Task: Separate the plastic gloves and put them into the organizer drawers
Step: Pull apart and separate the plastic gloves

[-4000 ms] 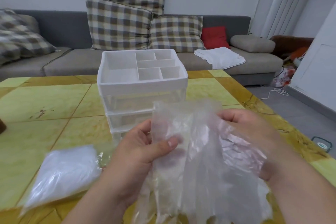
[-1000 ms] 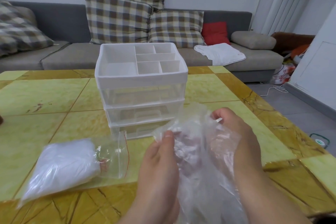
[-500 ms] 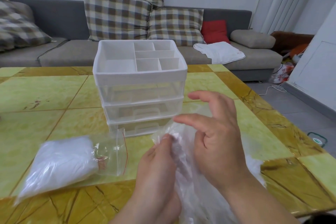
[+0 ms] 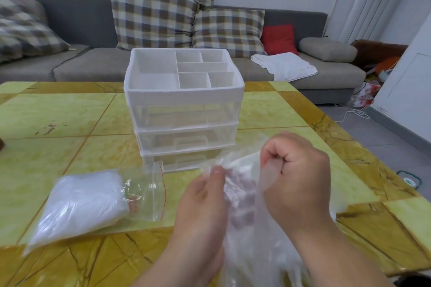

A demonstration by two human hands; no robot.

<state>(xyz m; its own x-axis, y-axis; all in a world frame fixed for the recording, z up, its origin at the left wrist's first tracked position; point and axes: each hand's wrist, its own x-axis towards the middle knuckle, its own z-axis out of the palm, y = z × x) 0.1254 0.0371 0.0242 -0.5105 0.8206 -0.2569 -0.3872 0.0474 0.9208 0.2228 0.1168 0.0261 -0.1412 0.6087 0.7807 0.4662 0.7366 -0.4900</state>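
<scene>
Head-worn view, facing forward and down, close over table, sofa beyond

the left hand and the right hand are bare. the left forearm and the right forearm are bare too, as far as can be seen. the left thumb has a short, plain nail.

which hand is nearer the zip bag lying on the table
Left. The left hand is just right of the zip bag, not touching it; the right hand is farther right, beyond the plastic gloves both hands grip.
</scene>
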